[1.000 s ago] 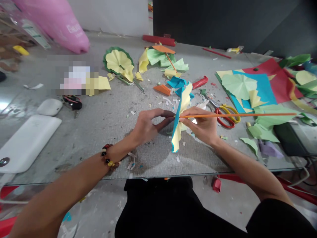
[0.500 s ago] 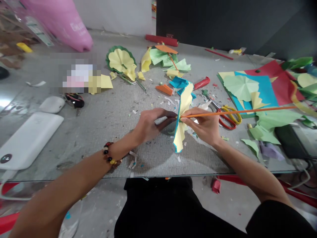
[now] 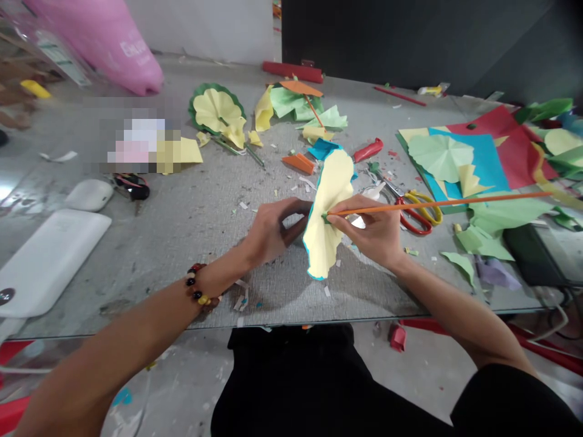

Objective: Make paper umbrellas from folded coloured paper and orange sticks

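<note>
A scalloped paper flower (image 3: 336, 176), pale yellow with a blue edge and backing, stands upright between my hands above the table. A thin orange stick (image 3: 437, 203) runs from a small green piece at its middle out to the right. My right hand (image 3: 374, 233) pinches the stick's end close against the yellow side. My left hand (image 3: 276, 227) is at the blue side, thumb and fingers drawn together at the flower's middle; the paper hides its fingertips. Scissors (image 3: 416, 212) with red and yellow handles lie just beyond my right hand.
Coloured paper sheets (image 3: 492, 161) and green scraps (image 3: 487, 233) lie at right. Further back are a yellow-and-green paper flower (image 3: 216, 109), a red-handled tool (image 3: 368, 149) and a red roll (image 3: 294, 71). At left are a white power bank (image 3: 54, 261) and a pink bag (image 3: 113, 48).
The paper flower has turned from nearly edge-on, so more of its yellow face shows. My left fingertips have passed out of sight behind it. My right hand keeps its pinch on the stick.
</note>
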Available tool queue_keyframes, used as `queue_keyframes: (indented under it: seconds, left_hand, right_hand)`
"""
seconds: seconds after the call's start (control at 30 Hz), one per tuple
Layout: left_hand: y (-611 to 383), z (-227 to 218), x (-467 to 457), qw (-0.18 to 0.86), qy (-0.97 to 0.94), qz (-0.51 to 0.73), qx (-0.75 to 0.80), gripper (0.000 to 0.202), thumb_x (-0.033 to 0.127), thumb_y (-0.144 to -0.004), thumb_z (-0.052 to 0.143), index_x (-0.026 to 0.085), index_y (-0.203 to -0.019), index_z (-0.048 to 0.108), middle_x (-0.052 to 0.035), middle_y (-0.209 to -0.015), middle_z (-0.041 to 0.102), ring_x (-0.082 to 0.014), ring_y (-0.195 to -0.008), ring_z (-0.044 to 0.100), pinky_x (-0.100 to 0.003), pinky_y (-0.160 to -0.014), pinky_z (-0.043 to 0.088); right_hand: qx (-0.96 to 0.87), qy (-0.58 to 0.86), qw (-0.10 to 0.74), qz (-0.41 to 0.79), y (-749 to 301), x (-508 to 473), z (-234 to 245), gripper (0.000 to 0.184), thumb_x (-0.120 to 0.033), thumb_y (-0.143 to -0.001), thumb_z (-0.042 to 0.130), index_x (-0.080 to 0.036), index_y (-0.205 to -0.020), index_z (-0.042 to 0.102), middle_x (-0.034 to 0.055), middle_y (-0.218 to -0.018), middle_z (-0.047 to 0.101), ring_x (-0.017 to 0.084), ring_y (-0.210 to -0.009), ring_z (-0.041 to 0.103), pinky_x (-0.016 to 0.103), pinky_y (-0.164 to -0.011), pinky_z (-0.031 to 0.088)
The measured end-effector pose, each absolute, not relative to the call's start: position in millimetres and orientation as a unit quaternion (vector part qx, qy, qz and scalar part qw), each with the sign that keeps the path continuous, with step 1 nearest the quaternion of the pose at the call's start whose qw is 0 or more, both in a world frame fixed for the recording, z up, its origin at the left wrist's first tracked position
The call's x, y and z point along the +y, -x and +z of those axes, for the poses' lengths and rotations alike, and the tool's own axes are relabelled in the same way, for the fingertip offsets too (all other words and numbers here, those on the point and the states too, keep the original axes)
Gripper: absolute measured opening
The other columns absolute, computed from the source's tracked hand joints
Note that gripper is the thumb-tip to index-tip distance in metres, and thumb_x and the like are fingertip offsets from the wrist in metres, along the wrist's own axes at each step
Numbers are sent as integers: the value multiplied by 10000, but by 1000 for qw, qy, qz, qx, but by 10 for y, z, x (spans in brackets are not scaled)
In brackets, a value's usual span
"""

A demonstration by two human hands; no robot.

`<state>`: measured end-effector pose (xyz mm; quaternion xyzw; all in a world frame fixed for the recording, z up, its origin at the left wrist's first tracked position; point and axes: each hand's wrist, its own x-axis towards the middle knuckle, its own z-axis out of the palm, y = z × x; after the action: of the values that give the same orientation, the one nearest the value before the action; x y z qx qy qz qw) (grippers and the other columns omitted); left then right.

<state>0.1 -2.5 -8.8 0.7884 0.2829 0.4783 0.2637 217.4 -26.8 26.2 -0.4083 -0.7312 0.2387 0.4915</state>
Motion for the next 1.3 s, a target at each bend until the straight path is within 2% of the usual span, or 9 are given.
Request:
queue_keyframes:
  seconds: [0.1, 0.27, 0.43, 0.6, 0.77, 1.0, 1.17, 1.3]
  left_hand:
    - [-3, -104, -18, 259, -796, 473, 275, 151, 261, -948, 552, 208, -971, 692, -16, -937, 750, -164, -816, 715, -272, -730, 573]
    - [-37, -82, -34, 250, -795, 476, 281, 143, 207, -915, 561, 184, -801, 645, -21, -895, 754, -152, -784, 707, -254, -714, 561]
    - [-73, -19, -77, 261, -791, 448, 325, 135, 235, -904, 588, 183, -925, 710, -28, -870, 757, -170, -756, 702, -278, -697, 562]
    - [-91, 48, -111, 279, -789, 420, 350, 154, 214, -908, 606, 199, -990, 735, -18, -913, 775, -180, -809, 724, -280, -752, 574]
    - [-92, 44, -103, 270, -789, 435, 340, 140, 242, -935, 621, 187, -990, 737, -28, -914, 779, -167, -816, 742, -255, -754, 580]
    - [-92, -18, -71, 230, -790, 484, 298, 103, 240, -957, 630, 176, -978, 708, -31, -916, 775, -136, -820, 739, -226, -766, 575]
    - [-92, -29, -63, 207, -793, 501, 278, 98, 266, -970, 617, 199, -973, 690, -25, -906, 770, -141, -816, 732, -244, -754, 580]
    - [-86, -18, -65, 206, -801, 482, 291, 112, 234, -969, 599, 174, -969, 695, -34, -922, 770, -148, -844, 735, -240, -770, 573]
  right_hand:
    - [-737, 400, 496, 224, -2183, -253, 243, 60, -198, -818, 765, -249, -847, 755, 23, -856, 765, 181, -770, 707, 382, -744, 629]
    - [-736, 389, 506, 227, -2190, -245, 240, 89, -180, -785, 783, -242, -844, 759, 23, -828, 759, 166, -720, 699, 356, -691, 620]
    - [-729, 398, 508, 226, -2189, -247, 242, 104, -180, -761, 803, -238, -834, 760, 22, -814, 759, 163, -714, 696, 353, -680, 605]
    - [-726, 405, 507, 226, -2185, -248, 241, 79, -200, -771, 793, -241, -829, 757, 21, -816, 760, 165, -711, 692, 355, -667, 599]
    - [-736, 396, 490, 249, -2212, -212, 243, 30, -226, -805, 774, -228, -817, 747, 14, -808, 763, 155, -716, 688, 344, -680, 593]
    - [-733, 388, 457, 321, -2269, -147, 230, 61, -272, -827, 781, -231, -861, 751, 13, -876, 761, 156, -793, 696, 332, -740, 596]
    - [-737, 380, 452, 328, -2273, -142, 231, 71, -297, -842, 768, -233, -863, 749, 16, -869, 755, 163, -809, 699, 349, -763, 599]
    - [-740, 385, 451, 317, -2257, -161, 234, 74, -293, -838, 769, -227, -859, 743, 25, -870, 755, 167, -812, 698, 346, -751, 594]
